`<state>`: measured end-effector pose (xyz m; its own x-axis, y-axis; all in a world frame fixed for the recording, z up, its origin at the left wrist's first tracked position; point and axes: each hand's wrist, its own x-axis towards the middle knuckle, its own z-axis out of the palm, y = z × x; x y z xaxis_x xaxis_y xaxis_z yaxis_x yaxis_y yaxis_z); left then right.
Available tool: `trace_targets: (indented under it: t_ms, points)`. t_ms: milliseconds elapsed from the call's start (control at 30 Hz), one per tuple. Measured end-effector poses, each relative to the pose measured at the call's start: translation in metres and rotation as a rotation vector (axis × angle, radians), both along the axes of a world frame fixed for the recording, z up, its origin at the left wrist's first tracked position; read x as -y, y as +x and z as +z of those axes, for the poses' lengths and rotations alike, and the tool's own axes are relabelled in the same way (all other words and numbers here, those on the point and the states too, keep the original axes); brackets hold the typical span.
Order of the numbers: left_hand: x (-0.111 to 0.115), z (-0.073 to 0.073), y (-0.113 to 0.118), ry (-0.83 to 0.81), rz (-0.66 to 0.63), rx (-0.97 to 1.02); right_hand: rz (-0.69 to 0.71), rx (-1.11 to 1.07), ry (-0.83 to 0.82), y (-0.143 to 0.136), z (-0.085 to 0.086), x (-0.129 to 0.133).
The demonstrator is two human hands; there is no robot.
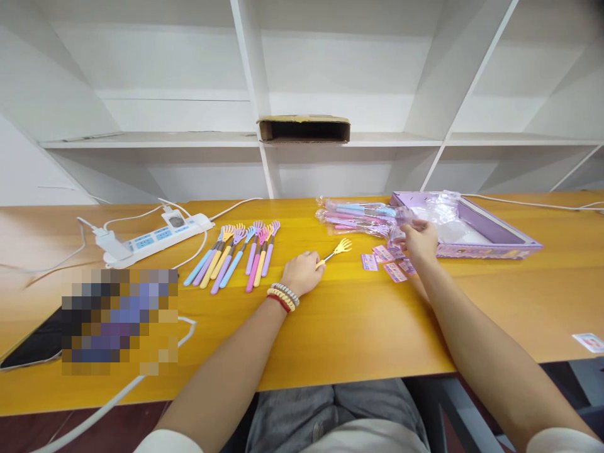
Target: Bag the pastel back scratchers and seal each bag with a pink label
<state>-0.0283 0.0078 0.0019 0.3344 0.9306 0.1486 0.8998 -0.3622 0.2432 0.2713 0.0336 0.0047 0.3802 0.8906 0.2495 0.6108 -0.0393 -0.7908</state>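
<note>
My left hand (302, 274) rests on the table, closed round the handle of a yellow back scratcher (340, 247); its hand-shaped head points away to the right. My right hand (421, 240) has its fingers pinched together on a clear plastic wrapper (402, 228), by the near left corner of a purple box (491, 250). Just left of that hand, several wrapped back scratchers (356, 214) lie in a pile. Small printed cards (395, 272) are scattered below them. Unwrapped back scratchers (236, 258) in blue, yellow, purple and pink lie in a row left of my left hand.
Crumpled clear plastic (443, 211) lies inside the purple box. At the left are a white power strip (163, 239) with cables and a dark device (38, 340), partly blurred. A cardboard box (304, 131) sits on the white shelf (391, 139) behind. Another card (589, 342) lies far right.
</note>
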Motion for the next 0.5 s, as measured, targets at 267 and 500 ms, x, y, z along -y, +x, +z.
trace_targets:
  t_ms: [267, 500]
  points:
    - [0.000, 0.003, 0.004, 0.009, 0.148, 0.082, 0.319, 0.129, 0.249, -0.049, 0.008, 0.027]
    - [-0.003, 0.013, -0.003, 0.102, 0.315, 0.257, 0.885, 0.072, -0.058, -0.083, 0.002, 0.041]
